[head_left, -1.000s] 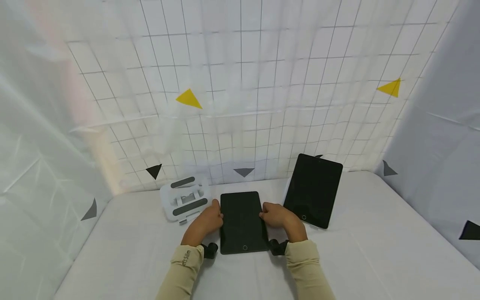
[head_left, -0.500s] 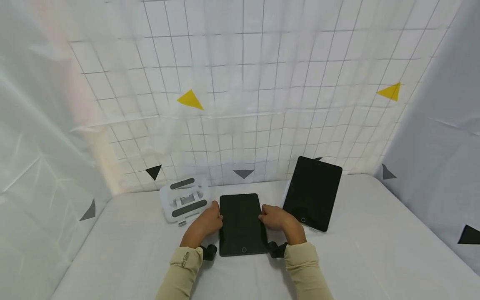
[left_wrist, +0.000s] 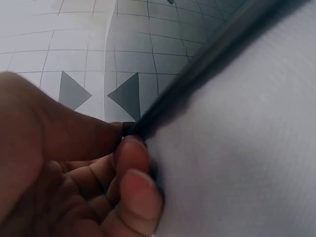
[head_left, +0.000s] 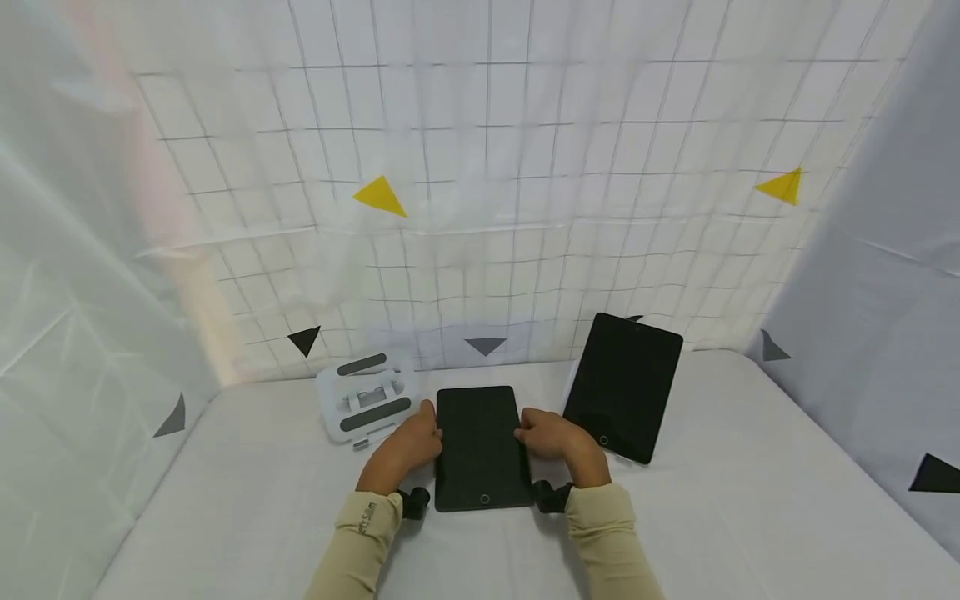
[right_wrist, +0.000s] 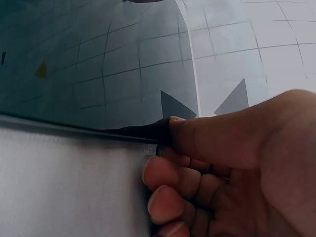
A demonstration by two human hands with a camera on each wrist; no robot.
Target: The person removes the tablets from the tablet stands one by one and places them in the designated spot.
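A black tablet (head_left: 482, 450) with a round home button lies at the middle of the table, between both hands. My left hand (head_left: 408, 443) pinches its left edge; in the left wrist view the thumb is on top and the curled fingers (left_wrist: 140, 195) are at the edge. On the opposite side my right hand (head_left: 557, 435) pinches the right edge. The right wrist view shows that thumb (right_wrist: 217, 138) over the rim of the tablet (right_wrist: 123, 94), whose glossy screen mirrors the wall grid. The fingers curl in below the edge.
A second black tablet (head_left: 624, 387) leans tilted at the back right. At the back left lies a white folding stand (head_left: 367, 400) with grey pads. The white-covered table (head_left: 720, 500) meets a gridded sheet (head_left: 480, 250) behind.
Both hands keep their hold on the tablet's edges. The whole scene shifts only slightly, with the view itself.
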